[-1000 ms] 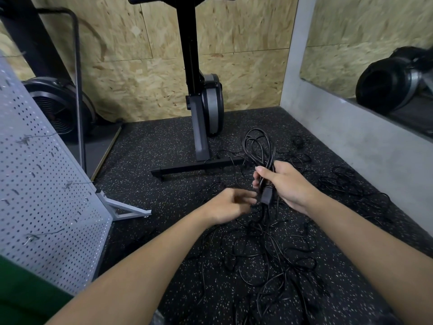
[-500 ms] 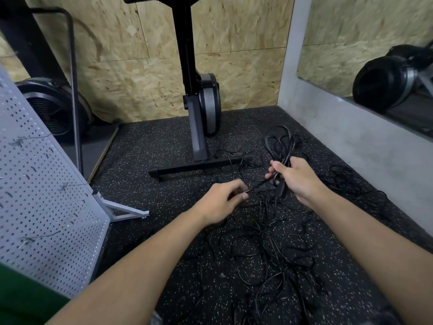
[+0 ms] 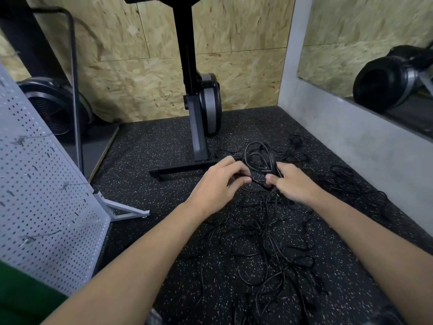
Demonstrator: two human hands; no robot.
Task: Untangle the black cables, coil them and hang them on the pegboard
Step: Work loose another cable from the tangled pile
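Note:
A coiled bundle of black cable (image 3: pixel 260 158) stands up between my hands above the floor. My right hand (image 3: pixel 293 181) grips the base of the coil, fingers curled round it. My left hand (image 3: pixel 220 181) pinches a strand of the same cable right beside it, fingertips nearly touching the right thumb. Below and in front of the hands a loose tangle of black cables (image 3: pixel 264 249) spreads over the speckled rubber floor. More tangled cable (image 3: pixel 346 181) lies to the right near the wall. The white pegboard (image 3: pixel 42 202) with wire hooks leans at the left.
An exercise machine's upright and flywheel (image 3: pixel 203 106) stand just behind the hands, its foot bar (image 3: pixel 182 168) lying across the floor. A fan-wheel machine (image 3: pixel 54 109) sits at the back left. A grey concrete wall (image 3: pixel 351 141) with a mirror bounds the right side.
My left hand moved up and right to meet the right hand at the coil. The coil shifted slightly left and stands more upright between both hands.

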